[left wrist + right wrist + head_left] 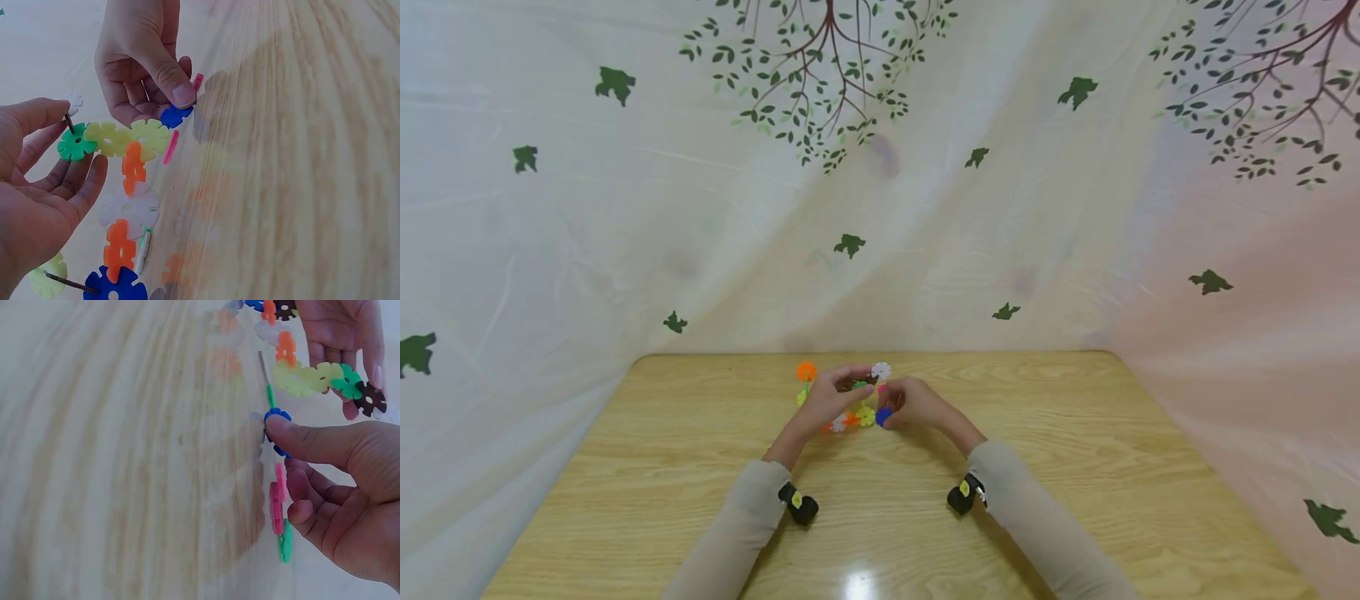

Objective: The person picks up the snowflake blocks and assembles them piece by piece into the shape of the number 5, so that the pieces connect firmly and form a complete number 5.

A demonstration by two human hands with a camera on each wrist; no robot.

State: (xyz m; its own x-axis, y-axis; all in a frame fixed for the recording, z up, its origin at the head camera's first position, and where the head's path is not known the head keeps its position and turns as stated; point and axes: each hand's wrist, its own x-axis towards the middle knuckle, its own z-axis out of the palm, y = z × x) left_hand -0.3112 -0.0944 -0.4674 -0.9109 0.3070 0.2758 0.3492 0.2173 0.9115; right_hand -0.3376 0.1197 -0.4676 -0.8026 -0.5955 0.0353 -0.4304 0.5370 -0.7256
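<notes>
My left hand (829, 402) holds a chain of flower-shaped notched plastic discs at its green disc (67, 149) and dark brown disc (370, 399). Beyond the green one, two yellow discs (150, 139) continue the chain, followed by orange, white and blue ones. A white disc (881, 369) stands out past the brown one. With thumb and fingers, my right hand (922, 405) pinches a separate blue disc (275, 412). That disc is close to the yellow end of the chain; whether they touch I cannot tell.
Pink discs (276, 506) and a green disc (286, 542) lie close by my right fingers. An orange disc (807, 372) shows beyond my left hand. All this is on a wooden table (880, 517), with a printed curtain (925, 275) behind it.
</notes>
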